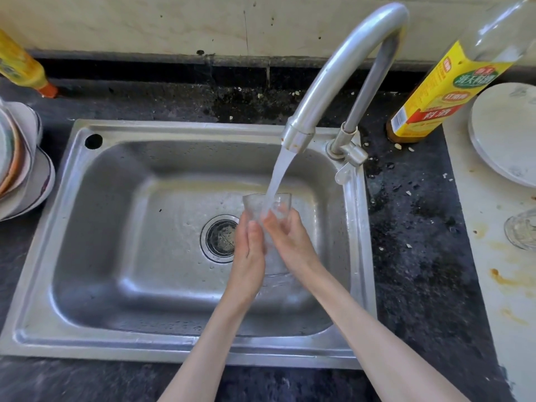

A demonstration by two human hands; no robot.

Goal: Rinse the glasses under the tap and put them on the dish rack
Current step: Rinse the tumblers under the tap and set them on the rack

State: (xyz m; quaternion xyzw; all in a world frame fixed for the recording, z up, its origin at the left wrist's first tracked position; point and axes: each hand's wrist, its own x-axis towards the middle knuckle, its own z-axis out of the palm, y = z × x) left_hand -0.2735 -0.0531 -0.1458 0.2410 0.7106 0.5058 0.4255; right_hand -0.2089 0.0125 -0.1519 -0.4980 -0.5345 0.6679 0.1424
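A clear drinking glass [255,205] is held upright over the steel sink [121,274], right of the drain. Water [278,175] streams from the curved tap [333,74] straight into its mouth. My left hand [249,250] wraps the glass from the left, thumb on its side. My right hand [290,236] grips it from the right, fingers pressed on the wall. Another glass [522,232] lies on the white surface at the far right edge, partly cut off.
A stack of bowls and plates [20,166] sits left of the sink. A yellow bottle [20,65] lies at the back left. A tall yellow-labelled bottle [435,94] stands behind the tap. A white plate [504,132] rests on the stained white surface at the right.
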